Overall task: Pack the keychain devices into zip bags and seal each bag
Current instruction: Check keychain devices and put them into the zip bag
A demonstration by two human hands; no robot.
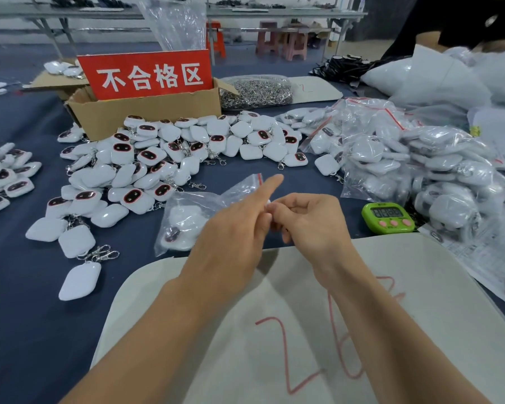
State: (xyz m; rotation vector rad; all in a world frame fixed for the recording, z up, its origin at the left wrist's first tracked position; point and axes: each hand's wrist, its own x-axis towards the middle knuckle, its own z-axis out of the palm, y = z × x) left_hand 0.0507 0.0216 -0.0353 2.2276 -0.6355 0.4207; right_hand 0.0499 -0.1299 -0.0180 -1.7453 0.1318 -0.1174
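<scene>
I see the left hand (pixel 233 228) raised over the table with its pointing finger straight, aimed up and to the right, and its other fingers bent in toward the right hand (pixel 309 220); I cannot tell if it holds anything. The right hand's fingers are curled tight, and their tips pinch a small white bit (pixel 269 203) right where the two hands touch. Just behind the left hand lies a clear plastic zip bag with a red strip at its mouth (pixel 193 199), and one white keychain device (pixel 184 220) is inside it; the hand hides part of the bag. Both arms cross a pale flat board with red numbers (pixel 420 287). Further back is a big pile of loose white square keychain devices with dark faces (pixel 169 153), in front of a brown cardboard box (pixel 146 112) with a red sign (pixel 146 72). On the right are a heap of filled clear bags (pixel 405 158) and a small green timer (pixel 388 217)
</scene>
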